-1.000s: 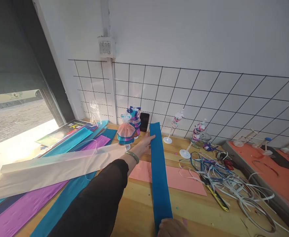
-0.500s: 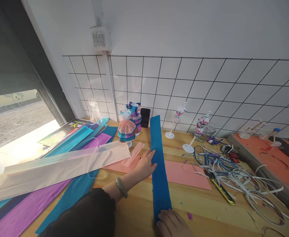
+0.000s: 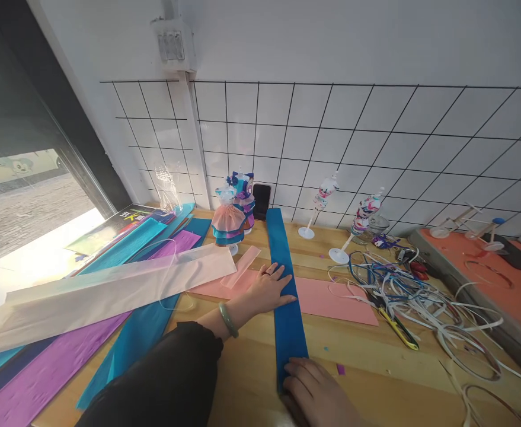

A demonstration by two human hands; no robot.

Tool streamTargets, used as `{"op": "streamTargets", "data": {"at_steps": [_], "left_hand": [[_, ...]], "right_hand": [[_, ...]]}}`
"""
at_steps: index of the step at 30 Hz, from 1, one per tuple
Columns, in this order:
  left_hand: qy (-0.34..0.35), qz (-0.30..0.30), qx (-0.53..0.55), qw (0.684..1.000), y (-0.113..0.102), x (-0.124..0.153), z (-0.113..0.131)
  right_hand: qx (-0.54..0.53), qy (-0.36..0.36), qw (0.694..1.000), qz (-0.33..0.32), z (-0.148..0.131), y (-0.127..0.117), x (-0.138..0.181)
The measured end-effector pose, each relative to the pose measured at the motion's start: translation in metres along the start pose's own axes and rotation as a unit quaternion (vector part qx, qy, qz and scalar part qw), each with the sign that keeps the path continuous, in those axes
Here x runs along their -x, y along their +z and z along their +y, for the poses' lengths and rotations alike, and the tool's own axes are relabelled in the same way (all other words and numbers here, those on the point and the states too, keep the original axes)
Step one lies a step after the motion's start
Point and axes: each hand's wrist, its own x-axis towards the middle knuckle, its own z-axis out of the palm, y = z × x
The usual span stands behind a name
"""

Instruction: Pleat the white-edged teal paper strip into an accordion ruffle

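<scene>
A long strip of blue crepe paper [image 3: 286,323] runs away from me along the wooden table, crossing over a pink paper sheet [image 3: 331,300]. My left hand [image 3: 271,289], with a green bangle at the wrist, lies on the strip near its middle, fingers spread. At the near end, my right hand [image 3: 316,388] rests on the strip's right edge with its fingers stretched forward. A narrow pale pink strip [image 3: 242,267] lies just left of my left hand. The underside of my right hand is hidden.
Layered crepe sheets, with a cream one [image 3: 109,296] on top, cover the left. Small dressed mannequins [image 3: 228,219] and a phone [image 3: 261,201] stand at the back. On the right lie tangled ribbons [image 3: 402,296], a yellow cutter [image 3: 399,329] and an orange-topped surface [image 3: 473,267].
My left hand has shifted right, further onto the blue strip, and its fingers have spread. My right hand stays at the near end. The view has tilted slightly.
</scene>
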Motion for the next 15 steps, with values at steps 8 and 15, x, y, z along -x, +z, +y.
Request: {"op": "streamTargets", "data": {"at_steps": [8, 15], "left_hand": [[0.038, 0.036, -0.03, 0.998, -0.02, 0.018, 0.016], [0.149, -0.021, 0.036, 0.988, -0.036, 0.089, 0.063]], "right_hand": [[-0.001, -0.001, 0.997, -0.078, 0.017, -0.038, 0.018], [0.002, 0.027, 0.998, -0.063, 0.022, -0.039, 0.031]]}}
